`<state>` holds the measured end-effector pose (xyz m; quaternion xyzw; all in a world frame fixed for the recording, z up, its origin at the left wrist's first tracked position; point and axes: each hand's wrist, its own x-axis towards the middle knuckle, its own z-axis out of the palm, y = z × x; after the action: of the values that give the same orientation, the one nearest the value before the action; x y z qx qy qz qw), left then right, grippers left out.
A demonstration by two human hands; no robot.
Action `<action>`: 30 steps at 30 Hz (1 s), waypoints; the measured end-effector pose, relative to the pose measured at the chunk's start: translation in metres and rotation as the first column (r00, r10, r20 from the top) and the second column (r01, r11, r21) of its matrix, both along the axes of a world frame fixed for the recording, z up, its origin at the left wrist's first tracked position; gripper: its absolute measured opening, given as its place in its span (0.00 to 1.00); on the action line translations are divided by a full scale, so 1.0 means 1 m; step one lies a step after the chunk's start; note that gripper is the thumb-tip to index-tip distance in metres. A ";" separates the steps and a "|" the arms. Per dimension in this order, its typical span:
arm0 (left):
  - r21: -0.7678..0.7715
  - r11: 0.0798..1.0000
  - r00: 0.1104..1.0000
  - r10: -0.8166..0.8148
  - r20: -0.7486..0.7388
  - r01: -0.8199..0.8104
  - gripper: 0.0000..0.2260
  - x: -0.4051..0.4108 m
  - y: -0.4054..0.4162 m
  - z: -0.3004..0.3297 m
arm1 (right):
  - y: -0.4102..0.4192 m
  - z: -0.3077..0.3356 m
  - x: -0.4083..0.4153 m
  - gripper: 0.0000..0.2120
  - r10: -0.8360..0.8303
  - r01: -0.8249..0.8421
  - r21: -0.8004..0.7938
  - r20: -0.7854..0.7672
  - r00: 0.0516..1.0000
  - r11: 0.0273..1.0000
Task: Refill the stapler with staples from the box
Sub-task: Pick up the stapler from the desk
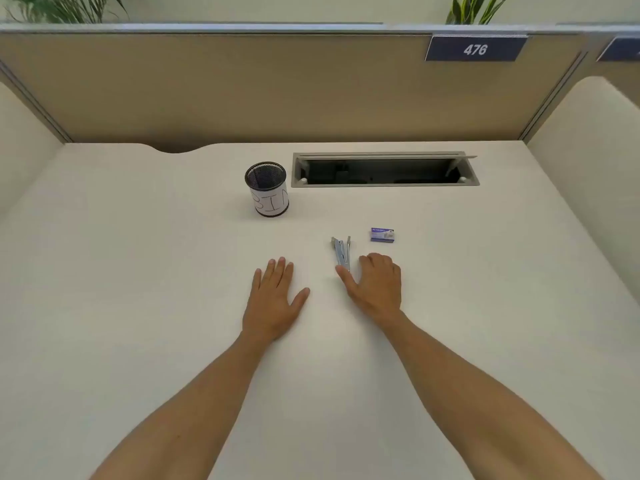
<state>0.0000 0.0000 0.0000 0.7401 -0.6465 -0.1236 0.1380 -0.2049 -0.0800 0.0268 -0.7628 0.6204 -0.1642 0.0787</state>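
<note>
Apparently nothing was gripped yet. The left hand [275, 299] was laid flat and open on the desk [138, 271]; the right hand [375, 284] was spread, its thumb touching the near end of the stapler [341, 252], which was seen lying opened. The staple box [382, 234] was placed just far-right of it, shut. A mesh bin [267, 188] was set far-left. Risk judged: the light stapler could be nudged away.
</note>
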 end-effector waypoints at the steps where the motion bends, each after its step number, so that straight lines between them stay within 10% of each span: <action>1: -0.008 1.000 1.000 0.001 0.011 -0.001 0.32 0.000 0.000 0.001 | -0.002 0.003 0.006 0.26 -0.013 0.013 -0.001 -0.006 1.000 1.000; 7: -0.010 1.000 0.999 -0.002 0.032 0.002 0.32 0.001 0.001 -0.001 | -0.005 0.012 0.029 0.18 -0.034 0.034 0.099 -0.004 0.999 0.994; 15: -0.016 1.000 0.999 0.004 0.042 -0.003 0.32 0.001 0.001 -0.002 | -0.008 0.019 0.026 0.09 -0.229 0.083 0.354 0.393 0.891 0.931; 22: -0.020 1.000 0.998 0.007 0.057 -0.006 0.32 0.002 0.001 -0.002 | 0.005 0.039 0.016 0.03 -0.470 -0.357 0.517 0.856 0.215 0.778; 30: -0.023 1.000 0.999 0.003 0.047 -0.002 0.30 0.001 0.003 0.002 | 0.004 0.067 -0.011 0.12 -0.461 -0.684 0.311 0.886 -0.042 0.660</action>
<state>0.0011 0.0031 0.0016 0.7420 -0.6500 -0.0987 0.1314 -0.2161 -0.0757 0.0933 -0.3431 0.2844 -0.3820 0.8096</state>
